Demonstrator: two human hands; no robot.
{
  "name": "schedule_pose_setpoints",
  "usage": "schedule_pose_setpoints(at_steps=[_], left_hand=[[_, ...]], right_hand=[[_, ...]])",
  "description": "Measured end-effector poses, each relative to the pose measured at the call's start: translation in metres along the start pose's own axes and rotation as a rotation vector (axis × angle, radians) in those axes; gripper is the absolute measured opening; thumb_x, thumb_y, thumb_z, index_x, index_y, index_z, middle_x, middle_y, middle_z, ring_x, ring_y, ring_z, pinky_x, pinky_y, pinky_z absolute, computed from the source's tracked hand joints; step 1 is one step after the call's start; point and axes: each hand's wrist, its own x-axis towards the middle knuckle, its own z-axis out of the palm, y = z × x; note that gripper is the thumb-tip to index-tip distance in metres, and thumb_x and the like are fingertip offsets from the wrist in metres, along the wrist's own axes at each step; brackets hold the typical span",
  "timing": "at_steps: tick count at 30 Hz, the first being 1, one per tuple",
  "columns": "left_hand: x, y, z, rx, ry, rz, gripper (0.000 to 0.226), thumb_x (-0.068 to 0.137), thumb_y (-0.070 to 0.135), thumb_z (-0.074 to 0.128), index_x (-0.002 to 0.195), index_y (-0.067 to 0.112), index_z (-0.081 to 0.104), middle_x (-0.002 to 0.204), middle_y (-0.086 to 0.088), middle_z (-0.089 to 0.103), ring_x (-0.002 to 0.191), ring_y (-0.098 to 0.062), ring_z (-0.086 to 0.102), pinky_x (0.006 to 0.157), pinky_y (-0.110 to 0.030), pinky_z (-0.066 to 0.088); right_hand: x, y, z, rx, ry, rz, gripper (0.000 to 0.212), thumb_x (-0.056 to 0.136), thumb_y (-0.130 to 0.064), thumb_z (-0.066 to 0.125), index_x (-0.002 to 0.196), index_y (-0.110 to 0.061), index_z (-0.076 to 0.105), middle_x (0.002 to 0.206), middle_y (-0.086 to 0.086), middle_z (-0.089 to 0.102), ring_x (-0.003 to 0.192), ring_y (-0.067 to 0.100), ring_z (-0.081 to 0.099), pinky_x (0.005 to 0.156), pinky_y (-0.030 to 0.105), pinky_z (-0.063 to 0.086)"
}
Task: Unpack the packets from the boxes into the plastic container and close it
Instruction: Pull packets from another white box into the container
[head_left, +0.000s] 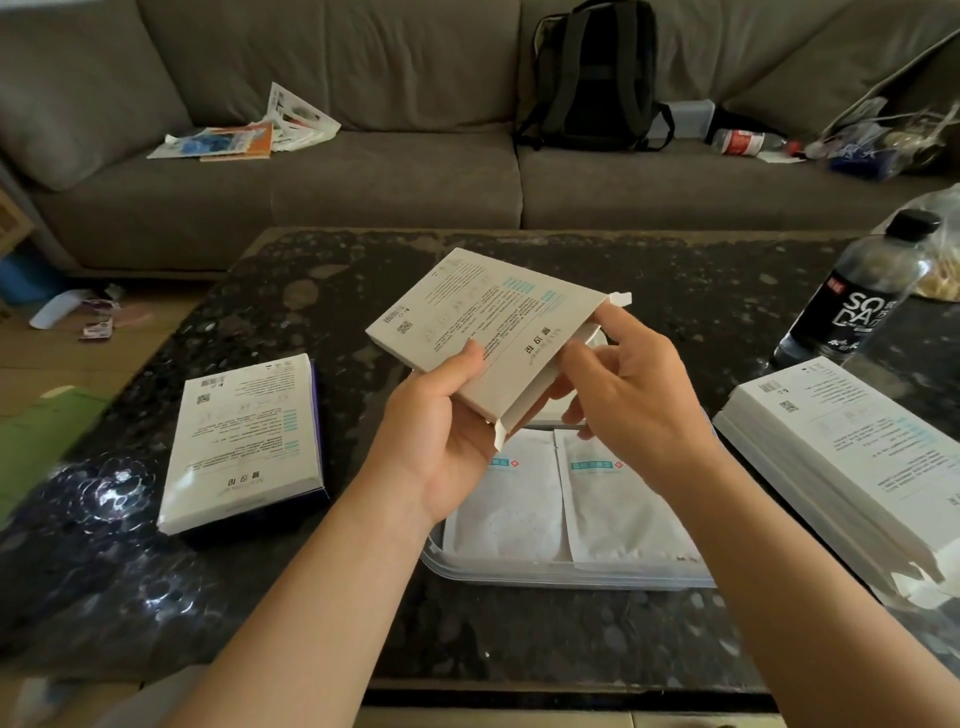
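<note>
I've got the flat white cardboard box (483, 332) tilted up in the left hand (441, 431), thumb on top and fingers curled under it. The right hand (623, 395) is at the box's open end with fingers poking into it, and I can't tell if they're pinching anything. Right below both hands sits the clear plastic container (519, 574) with white flat packets (514, 499) lying inside. A second white box (244, 441) lies out left of the left hand, and a stack of white boxes (841, 452) sits right of the right hand.

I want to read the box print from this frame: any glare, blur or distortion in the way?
Head view: dim light; bright glare spots on the table, near left; wide-angle stretch smears the box stack at the right edge; the held box in the left hand is centred, fairly sharp, its small print soft.
</note>
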Motion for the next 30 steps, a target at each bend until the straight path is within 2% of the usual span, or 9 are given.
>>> schedule_pose_setpoints(at_steps=[3, 7, 10, 14, 16, 18, 22, 27, 30], left_hand=[[0.0, 0.0, 0.0, 0.01, -0.002, 0.001, 0.042, 0.098, 0.014, 0.061, 0.138, 0.027, 0.059, 0.12, -0.01, 0.077, 0.109, -0.027, 0.075, 0.08, -0.043, 0.064], [0.0, -0.003, 0.0, 0.049, -0.009, 0.018, 0.06, 0.081, 0.017, 0.069, 0.139, 0.028, 0.059, 0.124, -0.011, 0.075, 0.114, -0.029, 0.073, 0.087, -0.049, 0.063], [0.001, -0.005, -0.001, 0.079, -0.007, 0.041, 0.061, 0.081, 0.018, 0.07, 0.14, 0.029, 0.058, 0.126, -0.01, 0.074, 0.117, -0.03, 0.072, 0.097, -0.054, 0.059], [0.001, -0.004, -0.003, 0.108, -0.014, 0.043, 0.048, 0.095, 0.013, 0.064, 0.14, 0.029, 0.058, 0.127, -0.009, 0.074, 0.119, -0.029, 0.071, 0.104, -0.059, 0.054], [0.001, -0.004, -0.002, 0.114, -0.02, 0.042, 0.048, 0.095, 0.015, 0.064, 0.141, 0.029, 0.058, 0.129, -0.01, 0.073, 0.121, -0.031, 0.07, 0.105, -0.059, 0.053], [0.001, -0.004, -0.002, 0.108, -0.019, 0.039, 0.055, 0.088, 0.018, 0.068, 0.141, 0.028, 0.058, 0.129, -0.011, 0.073, 0.122, -0.033, 0.069, 0.104, -0.058, 0.054], [0.0, -0.003, -0.002, 0.075, -0.005, 0.022, 0.059, 0.082, 0.02, 0.069, 0.139, 0.027, 0.059, 0.126, -0.011, 0.074, 0.118, -0.032, 0.071, 0.095, -0.052, 0.06], [0.0, 0.0, -0.001, 0.014, 0.027, -0.014, 0.047, 0.09, 0.017, 0.069, 0.136, 0.026, 0.062, 0.117, -0.011, 0.077, 0.107, -0.028, 0.076, 0.083, -0.048, 0.064], [-0.001, 0.002, 0.0, -0.016, 0.041, -0.025, 0.042, 0.094, 0.018, 0.067, 0.136, 0.024, 0.062, 0.113, -0.012, 0.078, 0.104, -0.027, 0.077, 0.08, -0.047, 0.064]], right_hand=[[0.003, -0.002, -0.004, 0.112, 0.078, 0.094, 0.021, 0.1, -0.022, 0.059, 0.115, -0.037, 0.063, 0.079, -0.013, 0.074, 0.063, 0.015, 0.07, 0.056, 0.026, 0.06], [0.006, -0.002, -0.008, 0.186, 0.204, 0.18, 0.017, 0.098, -0.016, 0.063, 0.097, -0.023, 0.078, 0.077, -0.017, 0.074, 0.054, 0.021, 0.061, 0.058, 0.027, 0.06], [0.006, -0.004, -0.007, 0.207, 0.219, 0.248, 0.022, 0.098, -0.011, 0.061, 0.081, -0.013, 0.076, 0.074, -0.013, 0.074, 0.048, 0.017, 0.057, 0.059, 0.03, 0.059], [0.005, -0.005, -0.004, 0.199, 0.228, 0.26, 0.025, 0.1, -0.014, 0.058, 0.08, -0.01, 0.072, 0.076, -0.013, 0.075, 0.048, 0.011, 0.061, 0.058, 0.027, 0.058], [0.004, -0.005, -0.001, 0.181, 0.239, 0.253, 0.025, 0.101, -0.016, 0.057, 0.081, -0.011, 0.071, 0.082, -0.012, 0.075, 0.05, 0.008, 0.065, 0.055, 0.022, 0.056], [0.004, -0.004, 0.001, 0.16, 0.256, 0.241, 0.024, 0.1, -0.018, 0.058, 0.081, -0.014, 0.071, 0.086, -0.015, 0.074, 0.051, 0.008, 0.066, 0.055, 0.019, 0.053], [0.003, -0.007, 0.001, 0.158, 0.262, 0.225, 0.021, 0.098, -0.019, 0.062, 0.079, -0.015, 0.071, 0.078, -0.016, 0.075, 0.049, 0.011, 0.061, 0.056, 0.022, 0.055], [0.005, -0.014, -0.003, 0.312, 0.236, 0.36, 0.021, 0.098, -0.018, 0.063, 0.083, -0.006, 0.072, 0.078, 0.003, 0.075, 0.048, 0.013, 0.048, 0.054, 0.026, 0.051], [0.007, -0.02, -0.007, 0.44, 0.207, 0.443, 0.018, 0.098, -0.019, 0.063, 0.094, -0.004, 0.072, 0.072, 0.01, 0.062, 0.052, 0.013, 0.041, 0.055, 0.028, 0.046]])
